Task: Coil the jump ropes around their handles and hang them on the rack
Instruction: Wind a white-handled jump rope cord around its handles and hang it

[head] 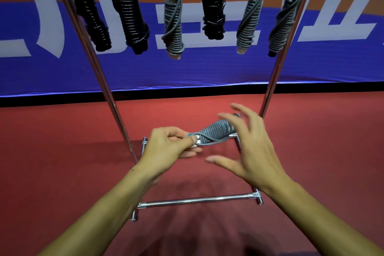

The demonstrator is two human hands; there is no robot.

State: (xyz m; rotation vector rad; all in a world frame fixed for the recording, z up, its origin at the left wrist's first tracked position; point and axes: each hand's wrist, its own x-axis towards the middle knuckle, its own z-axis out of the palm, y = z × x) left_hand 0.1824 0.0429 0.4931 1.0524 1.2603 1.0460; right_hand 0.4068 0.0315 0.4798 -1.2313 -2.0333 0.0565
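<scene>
A grey jump rope point(215, 131), coiled tightly around its handles, lies level in front of me. My left hand point(168, 144) pinches its near end, where a loose loop of grey cord sticks out. My right hand point(247, 147) hovers open just right of the bundle, fingers spread and blurred, holding nothing. The chrome rack point(97, 64) stands before me, and several coiled ropes hang from its top bar: black ones point(129, 12) and grey ones point(173, 21).
The rack's base bars point(197, 200) lie on the red floor point(62, 162) right below my hands. A blue banner with large white lettering point(207, 64) runs behind the rack. More coiled ropes hang at the right, by the right upright point(278, 64).
</scene>
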